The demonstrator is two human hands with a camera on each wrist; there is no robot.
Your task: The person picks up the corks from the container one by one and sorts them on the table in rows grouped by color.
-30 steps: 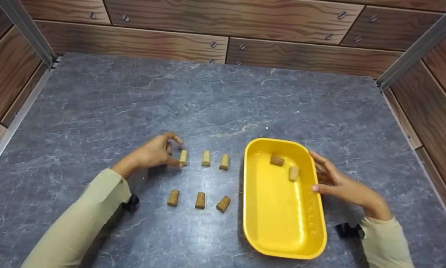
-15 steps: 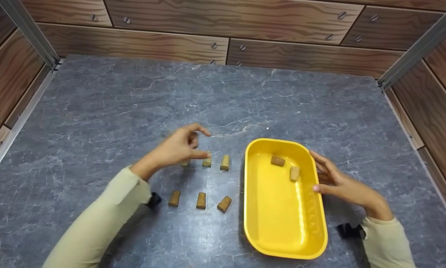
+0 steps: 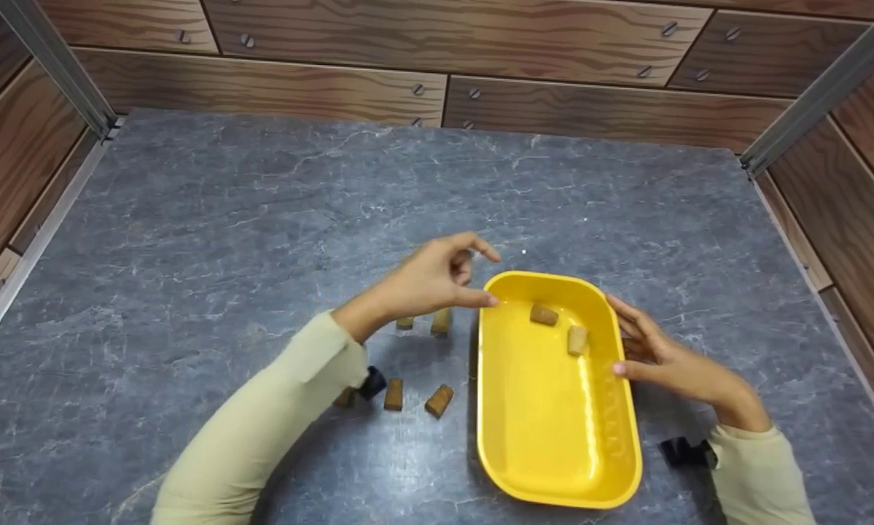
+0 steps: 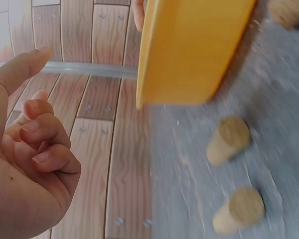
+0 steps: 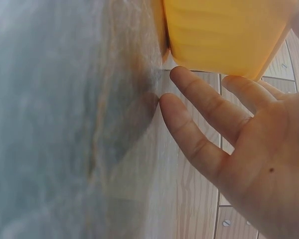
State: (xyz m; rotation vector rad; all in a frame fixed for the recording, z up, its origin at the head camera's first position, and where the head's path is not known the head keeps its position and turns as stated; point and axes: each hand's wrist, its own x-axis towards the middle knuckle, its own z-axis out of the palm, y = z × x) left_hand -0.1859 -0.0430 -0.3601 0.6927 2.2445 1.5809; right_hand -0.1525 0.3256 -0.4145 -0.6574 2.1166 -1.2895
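Note:
A yellow plastic tub (image 3: 539,437) stands on the grey marbled tabletop, with a dark cork (image 3: 544,314) and a pale cork (image 3: 576,340) lying inside. My left hand (image 3: 426,281) hovers at the tub's far left corner. Its thumb and index finger are spread apart, the other fingers are curled, and nothing shows between them. My right hand (image 3: 659,361) holds the tub's right side, thumb over the rim and fingers against the outer wall (image 5: 229,40). Beneath the left wrist, pale corks (image 3: 441,322) are partly covered; nearer lie darker corks (image 3: 393,394), one partly behind the wrist strap.
Wood-patterned panels (image 3: 334,80) wall the table on the back and sides, with metal posts (image 3: 816,95) at the corners. Black straps (image 3: 684,452) sit at both wrists. The tabletop (image 3: 298,197) stretches out behind the corks.
My left hand has moved right from the leftmost pale cork, past the other pale corks, to the tub's corner. The right hand and the tub have stayed in place.

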